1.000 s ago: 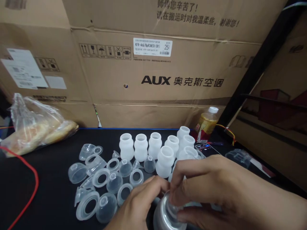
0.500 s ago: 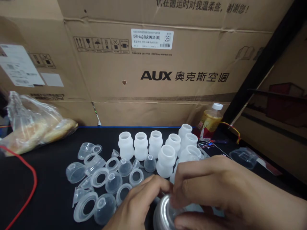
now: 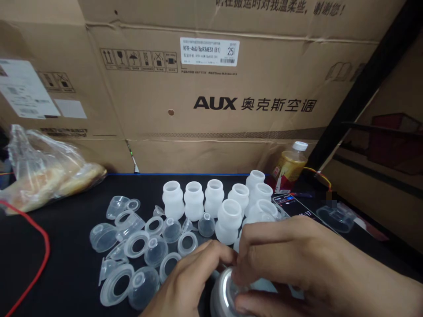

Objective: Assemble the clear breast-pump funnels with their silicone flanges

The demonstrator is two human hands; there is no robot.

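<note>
Landmark for this report: the glossy round piece [image 3: 222, 294] at the near edge of the view, on which both hands are engaged. The right hand [image 3: 291, 259] has thumb and fingers nearly closed, pinching the top of the piece. The left hand [image 3: 193, 279] curls loosely at its left and far side; whether those fingers press on it cannot be told.

Left of the piece, spread over the black tabletop [image 3: 71, 273], lie clear domes [image 3: 156, 251] and translucent rings [image 3: 136, 244], several touching. Beyond it stand white waisted bottles [image 3: 228, 222], all upright; the right hand obstructs sight of the nearest. Beyond and to the right of the piece are a phone [image 3: 295, 206] with lit screen, its near end hidden by the hand; a clear plastic item [image 3: 337, 216]; and a drink bottle [image 3: 291, 165] with white cap. Far left of it sit bagged bread [image 3: 42, 185] and a red cable [image 3: 46, 246].

Farthest from the piece, a cardboard panel [image 3: 148, 114] backs the table, a black post [image 3: 360, 83] slanting across its right side. Print reads "AUX 奥克斯空调". Its white label [image 3: 209, 52] reads "KFR-46G/BpR3AES1 (B1)" and "25". Handling symbols [image 3: 139, 60] run left of that label. A line above, cut by the view, ends "谢谢您!".
</note>
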